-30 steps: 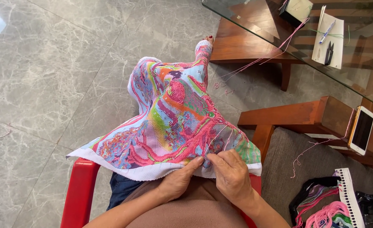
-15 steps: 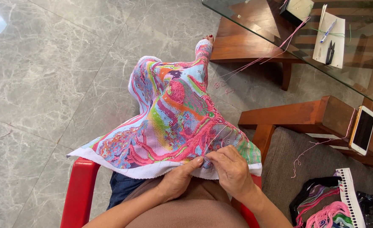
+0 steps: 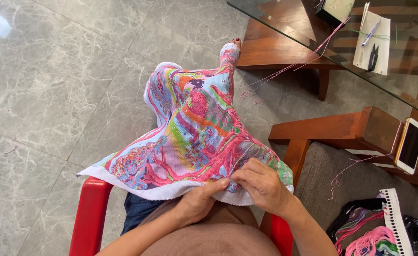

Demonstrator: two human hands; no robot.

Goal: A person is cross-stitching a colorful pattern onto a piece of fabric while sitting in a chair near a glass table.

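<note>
Fabric: multicolour cross-stitch canvas [image 3: 194,137] draped over lap, red chair [image 3: 89,213] beneath.
L hand [image 3: 197,204]: pinching canvas's white hem.
R hand [image 3: 263,185]: fingertips closed on pink thread [image 3: 241,159] at canvas edge.
Nearby: phone [image 3: 410,144] on wooden armrest.

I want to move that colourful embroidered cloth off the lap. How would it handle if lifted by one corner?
The embroidered cloth is probably floppy: it drapes and folds over the leg. Likely light, since it hangs freely. The trailing pink thread might snag.
</note>
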